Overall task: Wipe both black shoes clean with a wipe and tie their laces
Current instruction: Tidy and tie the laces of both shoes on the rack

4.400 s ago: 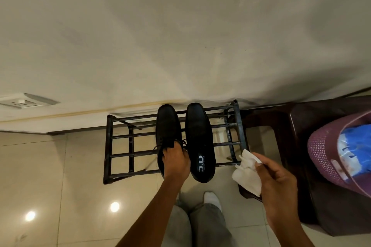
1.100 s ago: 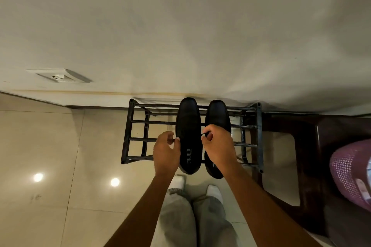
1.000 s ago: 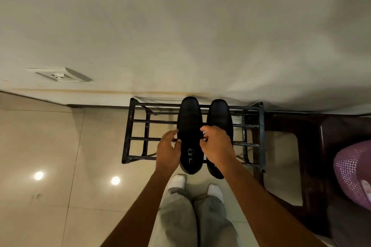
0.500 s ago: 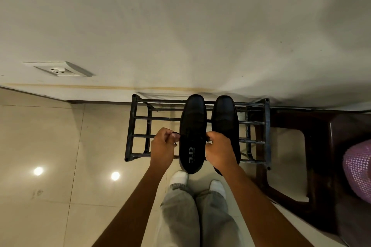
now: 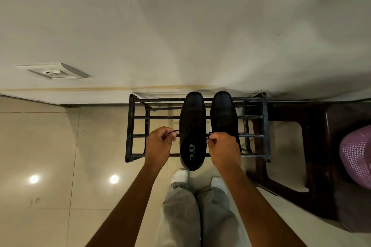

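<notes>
We have the two black shoes side by side on the metal shoe rack (image 5: 130, 126), toes toward the wall, and the left shoe (image 5: 192, 126) lies directly between our hands, its long axis running away from us. Our left hand (image 5: 159, 144) pinches one end of the lace (image 5: 177, 131) just off the shoe's left edge; our right hand (image 5: 223, 146) pinches the other end at its right edge, partly covering the right shoe (image 5: 223, 114). The ends run outward, across the shoe's length, so the coming pull or cross-over turns on that sideways line, with both hands about equally near. Compared with half a second ago, our hands sit slightly wider apart and the lace looks tauter; the wipe we held some seconds back is no longer in view.
</notes>
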